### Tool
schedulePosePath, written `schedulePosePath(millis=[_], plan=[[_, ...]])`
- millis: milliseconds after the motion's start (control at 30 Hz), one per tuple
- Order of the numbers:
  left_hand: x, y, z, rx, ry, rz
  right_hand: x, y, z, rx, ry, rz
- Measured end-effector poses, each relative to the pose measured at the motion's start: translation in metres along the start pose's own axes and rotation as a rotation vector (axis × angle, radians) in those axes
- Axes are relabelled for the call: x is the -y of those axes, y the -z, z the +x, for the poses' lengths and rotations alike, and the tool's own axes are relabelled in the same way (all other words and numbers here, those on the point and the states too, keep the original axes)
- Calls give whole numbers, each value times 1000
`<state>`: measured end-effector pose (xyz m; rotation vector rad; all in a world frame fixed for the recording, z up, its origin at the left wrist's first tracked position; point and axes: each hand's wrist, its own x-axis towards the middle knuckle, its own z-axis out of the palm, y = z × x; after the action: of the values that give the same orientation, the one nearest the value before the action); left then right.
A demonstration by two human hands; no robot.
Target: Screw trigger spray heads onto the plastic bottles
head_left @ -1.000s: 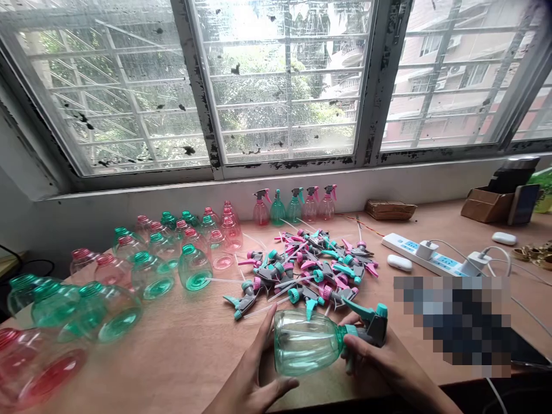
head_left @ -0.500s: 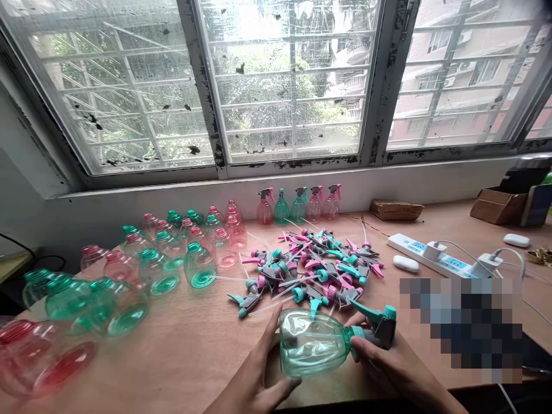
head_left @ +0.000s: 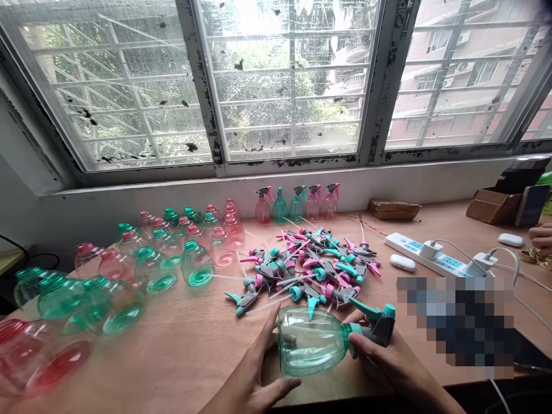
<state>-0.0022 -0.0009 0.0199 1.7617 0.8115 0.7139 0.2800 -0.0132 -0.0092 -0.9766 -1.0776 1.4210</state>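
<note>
A clear green spray bottle [head_left: 313, 345] lies on its side in the air above the table's front edge, its base to the left. My left hand [head_left: 254, 368] cups the base, thumb below and fingers behind. My right hand [head_left: 379, 362] is closed around the turquoise collar [head_left: 355, 332] at the neck. The grey and turquoise trigger head [head_left: 379, 322] sits on the bottle and points up and right. A thin tube shows inside the bottle. Just beyond lies a heap of loose trigger sprayers [head_left: 310, 264] in pink, turquoise and grey.
Open red and green bottles [head_left: 159, 259] stand at the left. Several bottles with sprayers fitted [head_left: 297, 204] line the wall. On the right are a power strip [head_left: 425, 253], a white case [head_left: 402, 263], a cardboard box [head_left: 494, 206] and another person's hand [head_left: 541, 237]. A blurred patch hides something.
The view has shifted slightly. Both hands keep the same hold on the spray bottle. Another person's hand has come into view at the right edge.
</note>
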Motion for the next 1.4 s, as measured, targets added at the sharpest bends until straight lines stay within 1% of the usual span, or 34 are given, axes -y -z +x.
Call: schedulePosePath(millis=[133,200,300,367,400,500,633,767,900,1000,1100,1233,1333,1400], plan=[[-2,-4,-1,-7,30,-93,-1,0,0,-16,-7,-7],[-4,-5,0,-17,24,-141,-2,0,0,-19,-21,-18],[-10,-4,3,37,-10,-167,-1,0,0,-22,1,-21],[-12,-3,5,66,-8,-123,0,0,0,-37,37,-7],[-11,-2,5,62,0,-85,1,0,-1,-46,49,-3],[-7,-1,3,12,11,28,2,-1,0,-57,33,0],[-2,-1,-1,24,-32,94,0,0,0,-56,25,18],[-4,-2,-1,28,-7,104,-2,3,-1,-58,8,61],[-8,1,2,53,-12,58,-5,4,-1,-35,31,71],[-10,2,4,48,-6,92,-4,4,-1,-9,35,59],[-12,1,3,43,2,114,-3,4,0,-12,33,34],[-8,-4,0,-16,-5,155,-4,4,1,-12,16,87],[-3,-5,-3,-5,-51,158,-5,5,1,10,24,79],[-2,-3,-3,8,-43,170,-5,6,1,20,37,63]])
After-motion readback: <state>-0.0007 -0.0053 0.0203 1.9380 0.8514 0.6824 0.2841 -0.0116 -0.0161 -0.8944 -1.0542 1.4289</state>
